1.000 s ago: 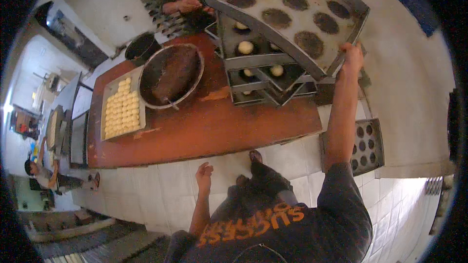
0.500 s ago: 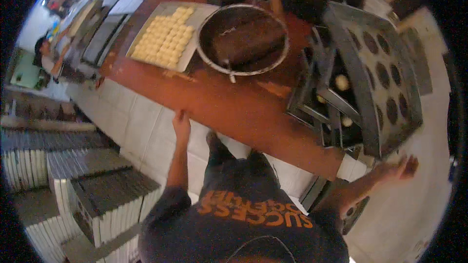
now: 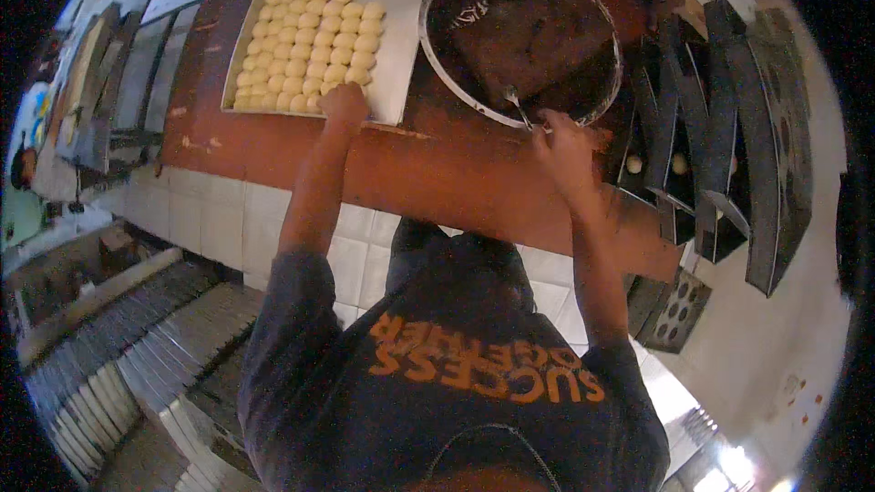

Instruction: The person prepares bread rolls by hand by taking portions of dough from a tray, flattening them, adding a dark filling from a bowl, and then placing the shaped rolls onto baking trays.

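The left hand, fingers curled, is resting at dough balls in the tray, grip unclear; the right hand, fingers bent, is meeting a spoon in the bowl, hold unclear. Stacked pans are carrying few balls; the tray is holding many.

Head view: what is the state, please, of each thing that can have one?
Tray: partly filled, bare strip at its right.
Dough balls: rounded, set in close rows.
Basin: uncovered, partly filled with a dark mass.
Spoon: leaning across the basin's near rim.
Stacked pans: crookedly stacked, a few pale balls inside.
Left hand: curled at the tray's near edge.
Right hand: at the spoon's handle; grip unclear.
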### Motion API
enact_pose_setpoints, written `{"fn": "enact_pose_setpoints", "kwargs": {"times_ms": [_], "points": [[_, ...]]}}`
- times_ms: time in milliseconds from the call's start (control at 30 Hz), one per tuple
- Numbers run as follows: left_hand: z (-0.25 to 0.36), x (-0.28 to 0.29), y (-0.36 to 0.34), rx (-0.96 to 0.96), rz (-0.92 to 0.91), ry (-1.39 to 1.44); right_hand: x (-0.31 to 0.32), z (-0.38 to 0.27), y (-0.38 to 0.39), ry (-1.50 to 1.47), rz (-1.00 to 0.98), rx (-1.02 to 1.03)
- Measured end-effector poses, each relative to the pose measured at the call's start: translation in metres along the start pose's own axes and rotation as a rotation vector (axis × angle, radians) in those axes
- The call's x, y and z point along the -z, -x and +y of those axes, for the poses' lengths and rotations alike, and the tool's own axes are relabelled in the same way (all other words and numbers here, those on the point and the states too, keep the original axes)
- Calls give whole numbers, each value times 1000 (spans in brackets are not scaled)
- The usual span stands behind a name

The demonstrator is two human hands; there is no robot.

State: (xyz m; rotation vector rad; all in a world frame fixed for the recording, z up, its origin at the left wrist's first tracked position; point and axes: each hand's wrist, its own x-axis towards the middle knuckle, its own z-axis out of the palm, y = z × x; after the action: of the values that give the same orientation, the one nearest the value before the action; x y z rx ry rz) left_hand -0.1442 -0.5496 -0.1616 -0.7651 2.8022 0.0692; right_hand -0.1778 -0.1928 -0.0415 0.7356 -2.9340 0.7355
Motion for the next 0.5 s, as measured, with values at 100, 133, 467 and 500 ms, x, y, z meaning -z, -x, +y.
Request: {"fn": "enact_pose_setpoints", "kwargs": {"times_ms": [100,133,467,500], "points": [[-16,6,-1,-106,-52,271,-16,-16,-23,228,-120,-174],[-21,23,8,-154,-75,411,-19,-18,-29,265,-114,-204],[-60,42,79,43,-401,2231,-12,27,-34,369,-106,-123],[-52,38,91,119,-482,2304,-3,30,-33,381,-96,-151]]}}
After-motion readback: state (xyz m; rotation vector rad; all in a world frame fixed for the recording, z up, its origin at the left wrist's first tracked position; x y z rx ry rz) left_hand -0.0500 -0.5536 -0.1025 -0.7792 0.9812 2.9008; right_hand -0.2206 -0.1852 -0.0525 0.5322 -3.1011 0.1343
